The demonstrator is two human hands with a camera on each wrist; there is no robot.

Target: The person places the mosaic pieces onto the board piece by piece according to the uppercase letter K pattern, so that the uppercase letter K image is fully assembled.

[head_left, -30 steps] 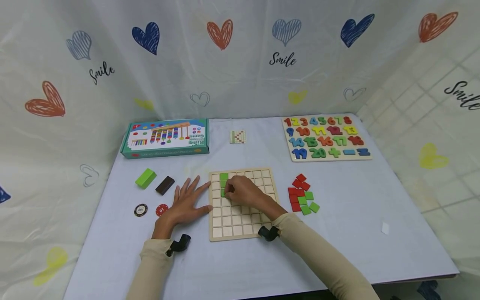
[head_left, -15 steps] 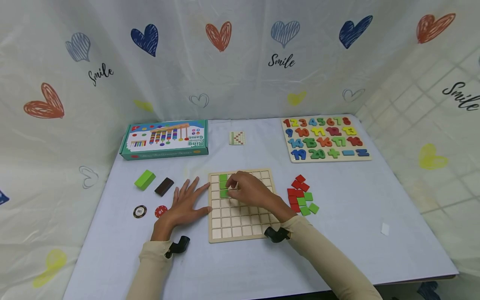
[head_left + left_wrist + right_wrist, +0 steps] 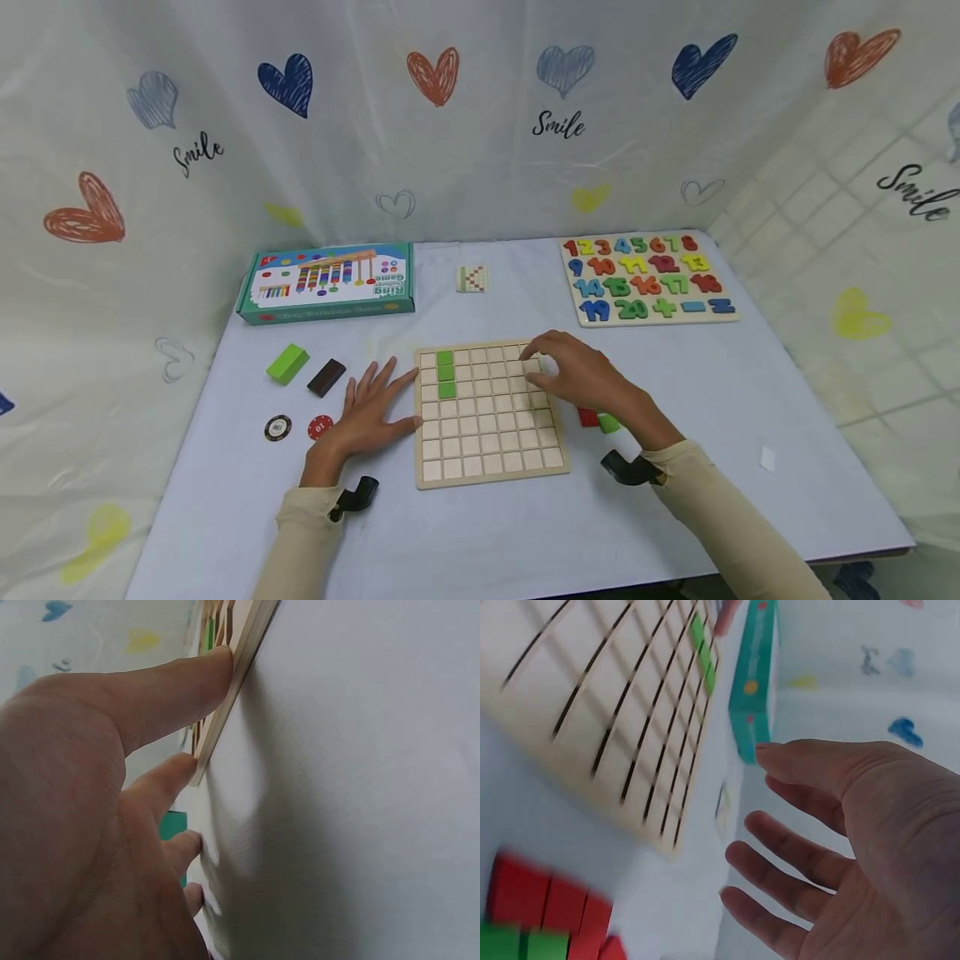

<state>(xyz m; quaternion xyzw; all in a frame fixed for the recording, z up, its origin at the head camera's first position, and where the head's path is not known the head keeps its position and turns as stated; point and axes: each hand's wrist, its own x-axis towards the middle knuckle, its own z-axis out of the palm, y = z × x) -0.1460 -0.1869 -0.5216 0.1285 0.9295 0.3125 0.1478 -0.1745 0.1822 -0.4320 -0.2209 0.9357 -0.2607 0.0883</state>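
Note:
A square wooden grid board (image 3: 491, 423) lies on the table, with three green tiles (image 3: 446, 373) in its second column near the far left corner. Against the board's left edge rest the thumb and index fingertip of my left hand (image 3: 372, 417), its fingers spread; the left wrist view shows that contact too. My right hand (image 3: 585, 375) hovers over the board's right side, fingers loosely bent and nothing between them in the right wrist view. Partly hidden beneath it are loose red tiles (image 3: 529, 892) and green tiles (image 3: 546, 945).
Left of the board lie a green block (image 3: 288, 364), a dark block (image 3: 327, 377), a black chip (image 3: 278, 428) and a red chip (image 3: 320, 427). Farther back stand a boxed game (image 3: 330, 283), a small patterned card (image 3: 472, 279) and a number puzzle board (image 3: 648, 279).
My right hand has moved from the green tiles to the board's right side, its fingers parting. The left hand stays at the board's edge. All three green tiles are now in full view.

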